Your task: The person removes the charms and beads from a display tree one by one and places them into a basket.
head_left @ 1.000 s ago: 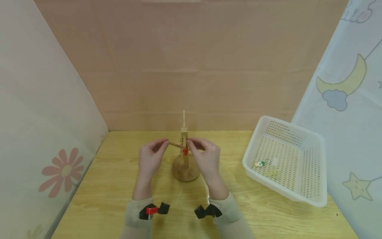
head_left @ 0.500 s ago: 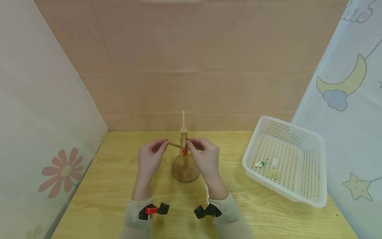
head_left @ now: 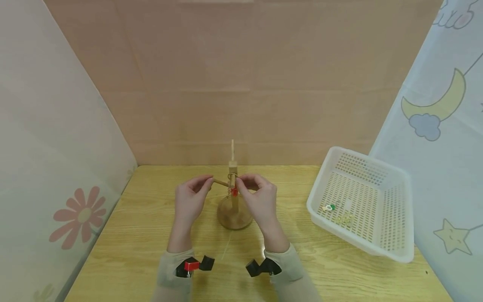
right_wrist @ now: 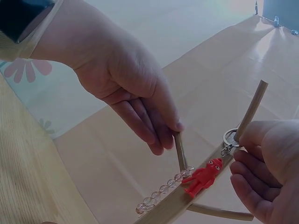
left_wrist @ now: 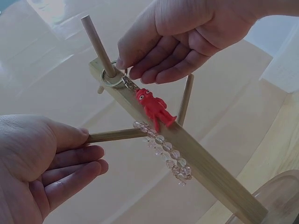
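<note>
A wooden stand with a round base (head_left: 225,214) and an upright post (left_wrist: 215,175) stands between the hands. My left hand (head_left: 188,201) pinches the tip of a side peg (left_wrist: 117,135) between thumb and fingertips. A clear, pinkish bead bracelet (left_wrist: 170,151) hangs from that peg against the post. Higher up, the ring of a keychain with a red figure (left_wrist: 153,107) encircles a peg (left_wrist: 96,42) near the post's top. My right hand (head_left: 262,199) pinches that ring at its edge, and the figure lies along the post. Another side peg (left_wrist: 186,100) shows behind the figure.
On the right of the wooden table (head_left: 132,235) sits a white perforated basket (head_left: 362,241). Inside it lie a small green and white item (head_left: 329,207) and a pale yellowish beaded item (head_left: 344,219). Cloth walls (head_left: 245,117) enclose the back and sides.
</note>
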The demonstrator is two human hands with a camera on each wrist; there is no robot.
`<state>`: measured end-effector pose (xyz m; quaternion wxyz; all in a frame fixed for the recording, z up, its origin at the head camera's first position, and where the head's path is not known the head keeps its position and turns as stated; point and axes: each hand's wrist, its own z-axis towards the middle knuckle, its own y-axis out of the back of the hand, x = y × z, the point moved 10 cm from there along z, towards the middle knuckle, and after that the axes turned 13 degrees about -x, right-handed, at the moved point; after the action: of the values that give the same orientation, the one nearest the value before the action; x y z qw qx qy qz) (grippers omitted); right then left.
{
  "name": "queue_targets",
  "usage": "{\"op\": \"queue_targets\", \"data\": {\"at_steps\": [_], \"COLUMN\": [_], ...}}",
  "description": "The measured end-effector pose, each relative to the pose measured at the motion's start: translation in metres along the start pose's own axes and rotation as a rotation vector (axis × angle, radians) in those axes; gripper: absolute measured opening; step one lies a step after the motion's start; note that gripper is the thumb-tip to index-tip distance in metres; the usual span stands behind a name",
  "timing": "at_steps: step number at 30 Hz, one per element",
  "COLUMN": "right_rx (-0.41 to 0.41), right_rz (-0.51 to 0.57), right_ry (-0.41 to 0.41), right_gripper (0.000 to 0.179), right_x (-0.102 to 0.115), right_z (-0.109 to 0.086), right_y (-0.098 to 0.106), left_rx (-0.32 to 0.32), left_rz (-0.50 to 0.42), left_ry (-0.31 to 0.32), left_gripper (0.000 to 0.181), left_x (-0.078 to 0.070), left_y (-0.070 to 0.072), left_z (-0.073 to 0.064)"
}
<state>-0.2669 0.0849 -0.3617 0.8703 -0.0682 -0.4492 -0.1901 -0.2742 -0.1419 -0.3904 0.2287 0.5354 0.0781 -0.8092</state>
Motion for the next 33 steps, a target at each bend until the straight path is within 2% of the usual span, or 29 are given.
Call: {"op": "queue_targets", "data": {"at_steps": [9, 23, 33], "right_rx": [0.011, 0.042, 0.052], "right_rz": [0.043, 0.091, 0.079], "right_ry": [0.001, 0.052, 0.094], "right_gripper": [0.005, 0.006, 0.004], "right_x": [0.001, 0.014, 0.023], "right_z": [0.0, -0.001, -0.002], "right_y": [0.001, 0.002, 0.005], "left_rx": [0.008, 0.004, 0.004], "left_rz": [-0.016, -0.003, -0.004], "left_ry": [0.003, 0.012, 0.015], "left_gripper": [0.017, 0.017, 0.018], "left_x": [0.0, 0.0, 0.001], "left_y": [-0.002, -0.001, 0.0], "left_z": [0.0, 0.0, -0.001]}}
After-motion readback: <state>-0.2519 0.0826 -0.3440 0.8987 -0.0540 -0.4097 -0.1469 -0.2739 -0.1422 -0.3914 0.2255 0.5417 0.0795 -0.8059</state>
